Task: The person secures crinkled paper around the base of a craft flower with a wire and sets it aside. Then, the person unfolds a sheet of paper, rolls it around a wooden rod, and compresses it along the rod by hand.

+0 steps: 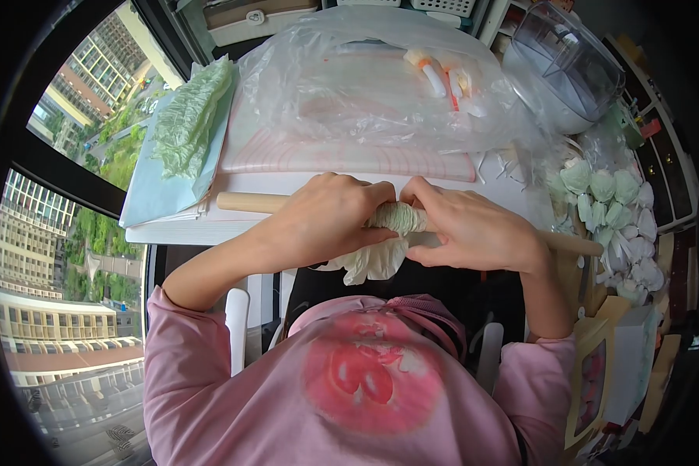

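Note:
A long wooden rod lies level across the table's front edge, its right end showing past my right wrist. Pale green crinkled material is bunched around the rod's middle, and a cream ruffled piece hangs below it. My left hand is closed around the rod and the left side of the bunched material. From the other side, my right hand grips the material's right end, thumb below and fingers above. Parts of the rod are hidden under both hands.
Clear plastic sheeting covers a pink-lined mat on the white table. Crinkled green paper rests on blue sheets at the left. Pale wrapped bundles and a clear-lidded container are at the right.

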A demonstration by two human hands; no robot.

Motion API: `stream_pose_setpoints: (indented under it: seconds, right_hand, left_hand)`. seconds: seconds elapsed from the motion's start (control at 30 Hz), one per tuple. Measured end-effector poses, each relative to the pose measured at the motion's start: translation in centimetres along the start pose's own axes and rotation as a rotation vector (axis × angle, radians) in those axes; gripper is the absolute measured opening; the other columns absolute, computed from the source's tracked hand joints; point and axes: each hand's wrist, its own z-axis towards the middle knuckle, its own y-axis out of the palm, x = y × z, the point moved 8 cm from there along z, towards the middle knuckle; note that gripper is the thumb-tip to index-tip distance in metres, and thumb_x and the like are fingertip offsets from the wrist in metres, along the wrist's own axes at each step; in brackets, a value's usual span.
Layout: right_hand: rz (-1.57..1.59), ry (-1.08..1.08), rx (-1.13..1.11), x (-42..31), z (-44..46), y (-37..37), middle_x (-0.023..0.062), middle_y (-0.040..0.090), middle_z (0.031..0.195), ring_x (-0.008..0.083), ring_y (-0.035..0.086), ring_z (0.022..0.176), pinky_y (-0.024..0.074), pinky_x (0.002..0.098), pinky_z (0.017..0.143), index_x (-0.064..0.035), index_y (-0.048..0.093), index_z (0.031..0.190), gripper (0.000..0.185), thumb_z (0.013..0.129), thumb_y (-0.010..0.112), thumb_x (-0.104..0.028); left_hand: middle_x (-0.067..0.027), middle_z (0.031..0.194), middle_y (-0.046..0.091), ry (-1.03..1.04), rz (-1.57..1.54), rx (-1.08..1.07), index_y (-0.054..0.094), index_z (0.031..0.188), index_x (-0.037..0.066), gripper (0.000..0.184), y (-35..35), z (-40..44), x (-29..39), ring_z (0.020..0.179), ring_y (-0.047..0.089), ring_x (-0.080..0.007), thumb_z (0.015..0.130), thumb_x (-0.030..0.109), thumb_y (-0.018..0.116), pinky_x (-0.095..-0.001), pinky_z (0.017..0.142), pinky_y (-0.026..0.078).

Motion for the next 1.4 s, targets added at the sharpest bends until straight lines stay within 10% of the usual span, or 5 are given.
stream_pose_setpoints:
  seconds: [0.1,0.77,1.07,1.4]
  right_hand:
    - [0.021,-0.134,0.271,-0.8,-0.2,-0.9,0.0179,0.057,0.084,0.0354,0.056,0.079,0.0443,0.0393,0.069,0.0015,0.049,0.103,0.046,0.079,0.064,-0.035]
    - [0.072,-0.161,0.126,-0.9,0.8,0.6,0.0225,0.057,0.075,0.0390,0.057,0.075,0.0439,0.0417,0.065,0.0040,0.053,0.089,0.048,0.084,0.055,-0.044]
    - [0.102,-0.180,0.129,-1.3,0.3,0.1,0.0213,0.056,0.075,0.0382,0.056,0.072,0.0428,0.0402,0.063,0.0034,0.054,0.087,0.038,0.080,0.063,-0.033]
    - [-0.045,-0.151,0.123,-1.2,-0.1,0.9,0.0213,0.054,0.074,0.0398,0.053,0.071,0.0426,0.0386,0.062,0.0040,0.050,0.085,0.033,0.078,0.066,-0.024]
  left_hand:
    - [-0.0163,0.063,0.058,-0.046,-0.098,0.041,0.044,0.097,0.000,0.042,-0.8,-0.2,0.4,0.064,0.059,-0.0358,0.072,0.020,0.070,-0.0415,0.058,0.045]
    - [-0.0134,0.074,0.060,-0.070,-0.134,-0.067,0.032,0.116,0.006,0.055,-0.6,-1.1,-0.2,0.064,0.059,-0.0338,0.076,0.017,0.068,-0.0375,0.055,0.044]
    - [-0.0139,0.066,0.059,-0.079,0.161,-0.037,0.054,0.085,0.004,0.037,-2.1,-2.3,-0.1,0.061,0.058,-0.0338,0.071,0.035,0.070,-0.0390,0.055,0.043]
    - [-0.0167,0.065,0.059,-0.113,-0.096,-0.140,0.051,0.092,-0.001,0.040,-1.2,-1.5,-0.4,0.067,0.059,-0.0351,0.074,0.030,0.069,-0.0416,0.061,0.043]
